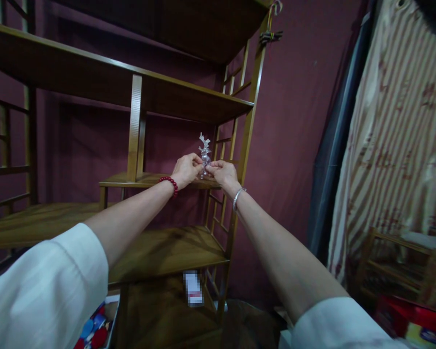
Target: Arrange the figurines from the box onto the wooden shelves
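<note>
A small clear figurine (205, 145), branched at the top like antlers, stands upright between my two hands at the right end of a raised wooden shelf (156, 180). My left hand (187, 169), with a red bead bracelet at the wrist, pinches it from the left. From the right, my right hand (221, 172) pinches its lower part; a silver bracelet circles that wrist. The fingers cover some of the figurine's lower body. Whether its base touches the shelf board, I cannot tell.
The wooden shelving unit (174, 252) has several boards and a short upright post (134, 128) left of my hands. A box of red and blue items (94, 329) is at the lower left. A striped curtain (396, 126) hangs at right; a blurred white item (193, 288) is below.
</note>
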`<state>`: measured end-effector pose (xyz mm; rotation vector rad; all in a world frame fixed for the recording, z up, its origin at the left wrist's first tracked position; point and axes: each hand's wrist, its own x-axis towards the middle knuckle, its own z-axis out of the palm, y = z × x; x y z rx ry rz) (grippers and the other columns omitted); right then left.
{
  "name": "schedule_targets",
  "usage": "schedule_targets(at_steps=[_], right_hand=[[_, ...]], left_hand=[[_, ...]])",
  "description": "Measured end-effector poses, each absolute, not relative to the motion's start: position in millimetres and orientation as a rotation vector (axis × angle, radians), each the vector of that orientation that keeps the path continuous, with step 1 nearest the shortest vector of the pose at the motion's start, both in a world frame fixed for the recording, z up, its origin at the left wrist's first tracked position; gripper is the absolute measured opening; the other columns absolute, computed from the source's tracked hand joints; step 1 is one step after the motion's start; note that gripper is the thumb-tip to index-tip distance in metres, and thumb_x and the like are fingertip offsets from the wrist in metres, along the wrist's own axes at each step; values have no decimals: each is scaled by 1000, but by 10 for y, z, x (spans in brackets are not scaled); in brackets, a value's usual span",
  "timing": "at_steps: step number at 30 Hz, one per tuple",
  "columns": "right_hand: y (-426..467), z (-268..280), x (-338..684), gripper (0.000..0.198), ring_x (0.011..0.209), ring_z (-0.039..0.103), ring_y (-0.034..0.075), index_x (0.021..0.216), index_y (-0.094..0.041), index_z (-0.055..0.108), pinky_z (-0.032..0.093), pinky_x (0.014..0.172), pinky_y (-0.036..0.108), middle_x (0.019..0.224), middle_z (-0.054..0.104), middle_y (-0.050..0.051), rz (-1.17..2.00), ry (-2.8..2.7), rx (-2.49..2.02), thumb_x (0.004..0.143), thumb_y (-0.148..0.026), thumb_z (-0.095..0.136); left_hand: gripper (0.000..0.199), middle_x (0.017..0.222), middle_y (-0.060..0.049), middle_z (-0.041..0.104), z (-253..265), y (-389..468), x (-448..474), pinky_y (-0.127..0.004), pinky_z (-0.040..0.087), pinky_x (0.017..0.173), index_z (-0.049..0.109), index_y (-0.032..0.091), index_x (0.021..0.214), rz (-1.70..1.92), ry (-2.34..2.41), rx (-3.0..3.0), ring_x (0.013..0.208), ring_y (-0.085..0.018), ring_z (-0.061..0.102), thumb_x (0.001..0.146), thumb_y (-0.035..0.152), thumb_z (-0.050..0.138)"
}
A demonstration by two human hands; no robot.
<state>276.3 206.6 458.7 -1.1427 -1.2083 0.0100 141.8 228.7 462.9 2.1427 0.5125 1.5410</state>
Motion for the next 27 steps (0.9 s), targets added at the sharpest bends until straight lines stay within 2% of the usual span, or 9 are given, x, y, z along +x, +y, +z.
schedule_targets(at_steps=[5, 10, 15, 20, 27], right_hand=[[2207, 4609, 2804, 15, 50, 57, 10, 68, -15, 58, 47, 52, 20, 57, 62, -1, 77, -1189, -1137, 59, -23, 68], [2380, 4576, 2846, 17, 52, 57, 9, 69, -14, 58, 47, 51, 19, 57, 62, -1, 54, -1169, -1150, 60, -25, 68], [2521, 4571, 2899, 16, 49, 55, 8, 66, -14, 56, 46, 51, 19, 55, 61, -2, 56, -1134, -1167, 60, -24, 68], [2601, 4609, 2945, 18, 42, 52, 8, 61, -15, 55, 45, 47, 20, 48, 57, -3, 71, -1125, -1190, 58, -23, 71], [2752, 4583, 3031, 18, 41, 51, 9, 57, -15, 55, 46, 46, 21, 46, 56, -3, 42, -1123, -1227, 56, -20, 72]], left_hand=[[6, 60, -1, 59, 4684, 2329, 1477, -22, 46, 45, 52, 14, 73, 1463, 542, 2089, 50, -11, 57, 72, 11, 57], [11, 59, -1, 58, 4722, 2368, 1527, -21, 46, 45, 50, 14, 73, 1337, 506, 1951, 53, -11, 57, 72, 4, 53], [11, 71, -6, 61, 4707, 2450, 1518, -22, 47, 48, 54, 13, 75, 1269, 471, 1863, 58, -12, 58, 70, 4, 54], [21, 85, -9, 64, 4691, 2527, 1511, -21, 46, 49, 58, 13, 82, 1185, 424, 1893, 66, -13, 59, 65, 2, 52], [41, 84, -8, 66, 4652, 2655, 1567, -16, 37, 45, 61, 13, 92, 1060, 350, 1863, 59, -9, 57, 56, -2, 51]])
